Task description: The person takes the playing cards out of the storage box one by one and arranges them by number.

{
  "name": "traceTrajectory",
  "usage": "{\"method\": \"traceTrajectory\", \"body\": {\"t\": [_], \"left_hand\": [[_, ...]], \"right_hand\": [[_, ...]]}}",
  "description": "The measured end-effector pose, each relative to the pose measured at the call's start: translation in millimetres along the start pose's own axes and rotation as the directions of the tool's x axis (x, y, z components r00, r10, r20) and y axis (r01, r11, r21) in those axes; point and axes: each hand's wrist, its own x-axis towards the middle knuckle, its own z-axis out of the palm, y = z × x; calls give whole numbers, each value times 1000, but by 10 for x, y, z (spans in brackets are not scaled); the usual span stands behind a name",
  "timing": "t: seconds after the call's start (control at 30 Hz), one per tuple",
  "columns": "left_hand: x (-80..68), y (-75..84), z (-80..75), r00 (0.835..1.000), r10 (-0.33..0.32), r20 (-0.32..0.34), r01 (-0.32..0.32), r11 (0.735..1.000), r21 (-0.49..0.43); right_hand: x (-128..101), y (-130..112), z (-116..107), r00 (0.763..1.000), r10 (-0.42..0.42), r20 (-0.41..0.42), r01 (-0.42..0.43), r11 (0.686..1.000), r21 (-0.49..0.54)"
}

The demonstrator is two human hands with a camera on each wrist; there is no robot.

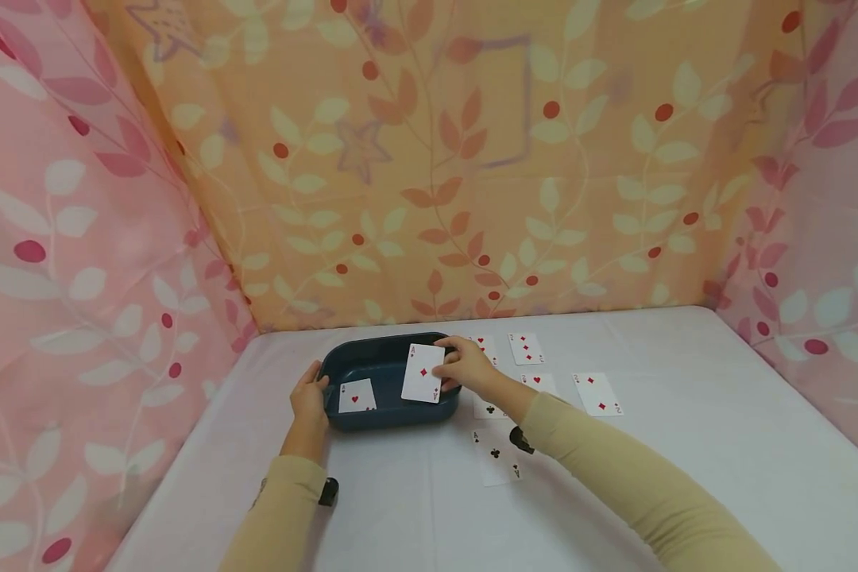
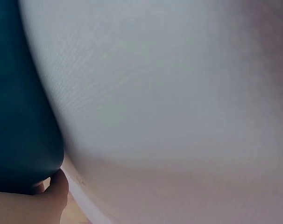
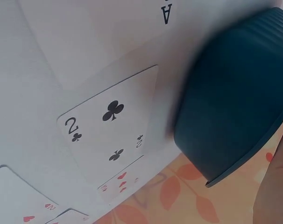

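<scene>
Floral cloth in pink and orange hangs on three sides of a white-covered table point(image 1: 686, 477) that fills the lower half of the head view. Just left of the middle of that view sits a dark blue tray point(image 1: 372, 357), and an ace of hearts point(image 1: 357, 396) lies face up in its lower left corner.

At the tray's left rim the left hand point(image 1: 309, 401) grips the edge, fingers curled over it; the left wrist view shows only a thumb tip against the dark wall, with the white cloth behind. Over the tray's right half the right hand point(image 1: 468, 367) pinches an ace of diamonds point(image 1: 423, 373) by its right edge, the card held up, tilted and facing the camera.

To the right of the tray, face-up cards lie spread on the cloth: an ace of clubs point(image 1: 496, 455) at lower centre below the right forearm, a two of diamonds point(image 1: 597, 394) further right, and a red card point(image 1: 525, 348) near the back. The right arm covers part of several others. In the right wrist view a two of clubs point(image 3: 111, 128) lies flat just beside the tray's ribbed outer wall, with red-pipped cards at the lower left of that frame.
</scene>
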Motion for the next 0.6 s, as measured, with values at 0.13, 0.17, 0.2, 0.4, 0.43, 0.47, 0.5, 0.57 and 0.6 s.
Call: {"method": "traceTrajectory", "body": {"t": [0.13,0.17,0.2,0.4,0.43,0.47,0.5,0.57,0.6], "left_hand": [[-10,6,9,1000,-16,-9,16,999,37],[-17,11,12,1000,-22,-8,22,999,43],[-25,19,14,1000,-28,-7,28,999,45],[-25,43,17,998,-57,-3,57,998,33],[-15,40,18,998,-56,-1,56,998,29],[-8,37,19,998,-55,-1,55,998,29],[-3,35,19,998,-55,-2,55,998,32],[6,33,18,999,-53,-6,53,998,38],[6,34,17,999,-52,-8,53,998,42]], "right_hand": [[-48,8,-43,1000,27,-4,-27,999,-27],[-57,14,-55,1000,30,-6,-30,999,-34],[-66,19,-68,999,36,-10,-36,999,-41],[-121,66,-176,999,33,-17,-34,998,-55],[-134,70,-195,999,33,-17,-33,998,-52],[-150,73,-212,999,34,-17,-34,998,-50],[-166,74,-230,999,36,-16,-36,998,-45],[-198,74,-261,999,39,-14,-39,998,-49],[-214,74,-278,999,41,-13,-41,998,-52]]}}
